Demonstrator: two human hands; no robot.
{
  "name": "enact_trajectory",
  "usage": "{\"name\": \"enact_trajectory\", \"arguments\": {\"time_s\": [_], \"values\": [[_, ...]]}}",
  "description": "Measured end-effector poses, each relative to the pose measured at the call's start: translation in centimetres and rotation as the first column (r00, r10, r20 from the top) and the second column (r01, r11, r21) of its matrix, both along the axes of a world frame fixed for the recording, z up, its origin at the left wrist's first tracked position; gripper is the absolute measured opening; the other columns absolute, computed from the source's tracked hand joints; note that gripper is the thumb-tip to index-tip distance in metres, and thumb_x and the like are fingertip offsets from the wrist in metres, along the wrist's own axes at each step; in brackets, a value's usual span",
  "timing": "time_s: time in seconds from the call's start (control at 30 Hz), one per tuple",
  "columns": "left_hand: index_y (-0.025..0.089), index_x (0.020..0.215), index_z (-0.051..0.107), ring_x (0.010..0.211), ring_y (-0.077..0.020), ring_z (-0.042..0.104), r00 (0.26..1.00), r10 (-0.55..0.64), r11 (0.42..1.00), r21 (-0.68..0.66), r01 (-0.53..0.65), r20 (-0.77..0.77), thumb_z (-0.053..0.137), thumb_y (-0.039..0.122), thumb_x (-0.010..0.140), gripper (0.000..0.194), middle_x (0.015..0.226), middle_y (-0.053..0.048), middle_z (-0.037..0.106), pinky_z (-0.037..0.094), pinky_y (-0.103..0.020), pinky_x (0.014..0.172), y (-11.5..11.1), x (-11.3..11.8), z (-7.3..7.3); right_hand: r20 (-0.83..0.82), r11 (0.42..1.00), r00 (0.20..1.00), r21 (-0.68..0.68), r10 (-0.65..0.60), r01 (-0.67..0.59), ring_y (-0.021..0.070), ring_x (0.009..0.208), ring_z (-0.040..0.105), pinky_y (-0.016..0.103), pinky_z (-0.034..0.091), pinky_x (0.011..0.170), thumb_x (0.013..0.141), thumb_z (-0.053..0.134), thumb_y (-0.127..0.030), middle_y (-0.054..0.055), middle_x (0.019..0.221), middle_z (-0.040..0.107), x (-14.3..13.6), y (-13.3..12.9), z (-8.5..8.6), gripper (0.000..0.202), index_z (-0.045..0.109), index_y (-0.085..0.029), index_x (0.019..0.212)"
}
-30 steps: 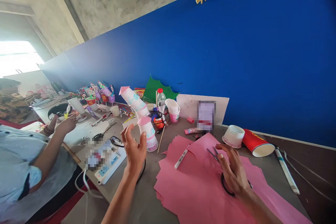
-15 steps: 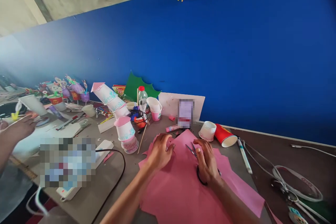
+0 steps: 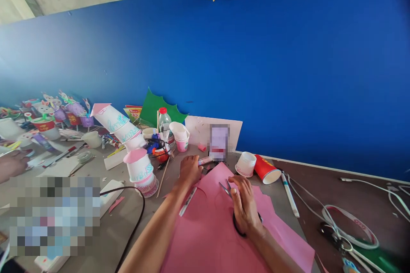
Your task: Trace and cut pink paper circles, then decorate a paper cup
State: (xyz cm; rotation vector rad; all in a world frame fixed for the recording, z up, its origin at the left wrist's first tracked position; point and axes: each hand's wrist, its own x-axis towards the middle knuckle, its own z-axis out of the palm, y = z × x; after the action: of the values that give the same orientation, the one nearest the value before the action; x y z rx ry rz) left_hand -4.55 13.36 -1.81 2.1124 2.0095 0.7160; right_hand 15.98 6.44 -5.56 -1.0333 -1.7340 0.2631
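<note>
My left hand (image 3: pixel 190 169) is closed at the near end of a pink tube (image 3: pixel 205 160) that looks like a glue stick. In my right hand (image 3: pixel 245 207) is a pair of scissors (image 3: pixel 225 189), its dark handles around the fingers and its parted blades pointing up and left. Under both hands lies a large sheet of pink paper (image 3: pixel 205 239) with faint curved lines and cut edges. A white marker (image 3: pixel 188 201) rests on the paper beside my left forearm.
White paper cups (image 3: pixel 245 164) and a red cup (image 3: pixel 267 169) stand or lie behind the paper. Decorated stacked cups (image 3: pixel 139 165) and a black cable (image 3: pixel 142 213) are to the left. Coiled cords (image 3: pixel 350 226) lie at right. Another person's hand (image 3: pixel 14 164) shows far left.
My left hand has moved forward from the paper to the pink tube. The marker now shows lying on the paper. My right hand keeps the scissors, and the view has shifted slightly right.
</note>
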Motion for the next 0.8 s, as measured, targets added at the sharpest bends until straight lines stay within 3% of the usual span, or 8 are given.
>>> {"name": "enact_trajectory", "arguments": {"time_s": [0.17,0.3,0.5,0.63,0.7,0.73,0.8], "values": [[0.016,0.097,0.067,0.109,-0.0302,0.061,0.998,0.025,1.000,-0.012,-0.024,0.062,0.059,0.012,0.079,0.020,0.102,-0.015,0.070,0.039,-0.042,0.100,0.8,0.4,-0.5,0.007,1.000,1.000,0.012,0.028,-0.028,0.0280,0.108,0.054,0.051,0.044,0.092,0.101,0.036,-0.033,0.010,0.110,0.061,0.0,-0.1,0.2,0.025,0.055,-0.025,0.116],[0.020,0.093,0.068,0.104,-0.0270,0.063,0.977,0.085,0.996,-0.027,-0.082,0.196,0.057,0.016,0.081,0.017,0.099,-0.011,0.071,0.042,-0.039,0.096,0.9,-0.1,-0.6,-0.015,1.000,1.000,-0.002,0.026,-0.026,0.0276,0.107,0.054,0.050,0.044,0.091,0.102,0.036,-0.033,0.009,0.109,0.061,0.0,0.0,0.3,0.025,0.055,-0.025,0.115],[0.022,0.098,0.067,0.087,-0.0221,0.066,0.855,0.141,0.990,-0.070,-0.122,0.500,0.050,0.033,0.087,0.023,0.091,-0.006,0.072,0.051,-0.033,0.079,-0.2,-2.0,1.3,-0.058,1.000,0.998,-0.015,0.017,-0.018,0.0278,0.106,0.057,0.050,0.045,0.092,0.102,0.034,-0.037,0.009,0.108,0.063,-0.1,0.0,0.5,0.027,0.057,-0.025,0.111],[0.018,0.092,0.065,0.081,-0.0202,0.067,0.629,0.076,0.997,-0.079,-0.023,0.774,0.041,0.052,0.091,0.042,0.085,-0.008,0.068,0.054,-0.032,0.072,-2.5,-1.4,2.1,-0.140,0.997,0.990,-0.079,0.015,-0.026,0.0271,0.105,0.060,0.047,0.048,0.091,0.101,0.036,-0.040,0.009,0.107,0.065,-0.2,-0.1,0.5,0.029,0.060,-0.024,0.109],[0.019,0.082,0.064,0.073,-0.0177,0.064,0.261,0.076,0.987,-0.110,0.117,0.962,0.065,0.056,0.076,0.038,0.077,-0.004,0.064,0.053,-0.031,0.071,-4.0,-0.2,2.0,-0.196,0.988,0.980,-0.145,0.027,-0.056,0.0266,0.102,0.062,0.045,0.051,0.088,0.100,0.039,-0.044,0.009,0.105,0.066,-0.3,-0.2,0.7,0.032,0.062,-0.023,0.107],[0.019,0.080,0.064,0.071,-0.0158,0.062,0.136,0.092,0.975,-0.117,0.189,0.986,0.076,0.052,0.068,0.037,0.076,-0.002,0.063,0.052,-0.030,0.071,-4.9,0.6,1.8,-0.229,0.980,0.973,-0.180,0.039,-0.081,0.0268,0.102,0.063,0.043,0.052,0.087,0.099,0.040,-0.047,0.010,0.105,0.067,-0.4,-0.3,1.0,0.034,0.062,-0.022,0.107],[0.019,0.086,0.067,0.073,-0.0135,0.061,0.013,0.128,0.942,-0.126,0.313,0.992,0.085,0.044,0.061,0.039,0.080,-0.001,0.064,0.050,-0.027,0.073,-6.6,2.3,1.6,-0.293,0.959,0.952,-0.235,0.085,-0.158,0.0274,0.103,0.064,0.043,0.053,0.088,0.097,0.043,-0.053,0.010,0.106,0.068,-0.7,-0.6,1.7,0.039,0.063,-0.021,0.108]]}}
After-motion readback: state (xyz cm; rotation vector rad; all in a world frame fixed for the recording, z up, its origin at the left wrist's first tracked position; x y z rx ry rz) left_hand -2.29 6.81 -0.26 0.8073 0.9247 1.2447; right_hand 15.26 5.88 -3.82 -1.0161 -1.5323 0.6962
